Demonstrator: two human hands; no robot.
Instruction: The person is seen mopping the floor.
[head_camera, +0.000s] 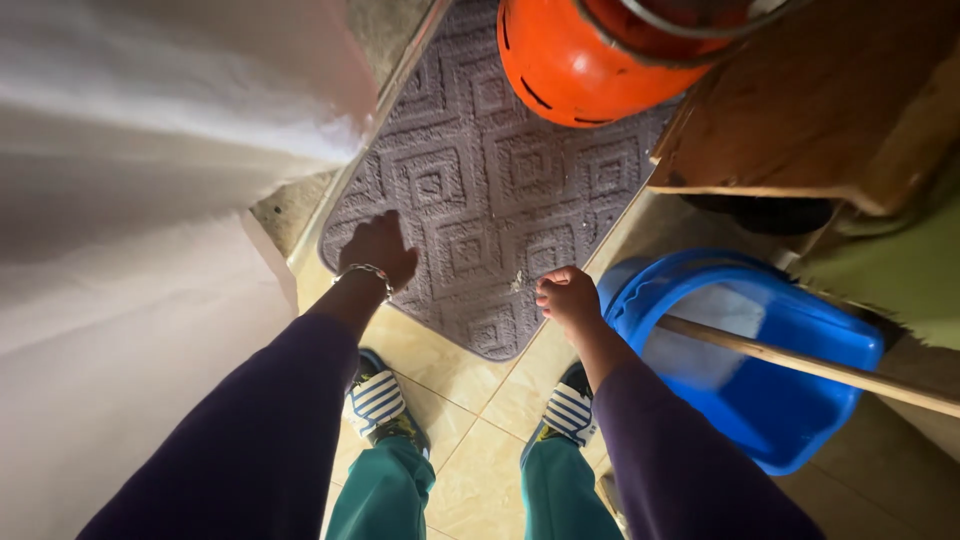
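Observation:
A grey floor mat (490, 170) with a raised diamond pattern lies on the tiled floor (480, 420) in front of my feet. My left hand (378, 248), with a metal bracelet at the wrist, rests fingers-down on the mat's near left edge. My right hand (566, 296) is closed on the mat's near right edge, by the corner. Both arms wear dark purple sleeves. Whether the left fingers grip the mat is hidden.
An orange gas cylinder (590, 55) stands on the mat's far end. A blue plastic dustpan (770, 390) with a wooden stick (810, 365) across it sits at the right. Wooden furniture (820, 100) is at upper right, a white curtain (140, 200) at left. My striped slippers (378, 400) are below.

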